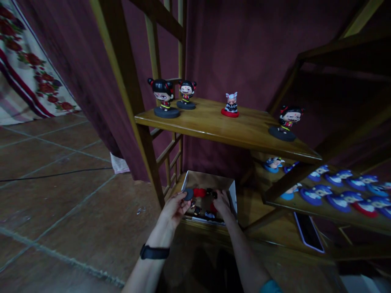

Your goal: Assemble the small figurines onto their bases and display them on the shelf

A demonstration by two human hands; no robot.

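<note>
My left hand [175, 210] pinches a dark grey round base [188, 193] at the left side of an open white box [232, 195]; whether a figure is attached to it is hard to see. My right hand [222, 202] reaches inside the box at its right side, its fingers curled around something small and dark. Red round bases [199, 192] lie in the box. Nearer its front edge are several small figurines [197, 211], partly in shadow.
Above the box, a wooden shelf [207, 124] carries black-haired figurines [163, 97] and a small white-haired figurine [231, 105] on a red base. Blue figurines [316, 193] stand in rows on the right shelf. A phone [308, 232] lies below them. A wooden post [122, 81] rises left.
</note>
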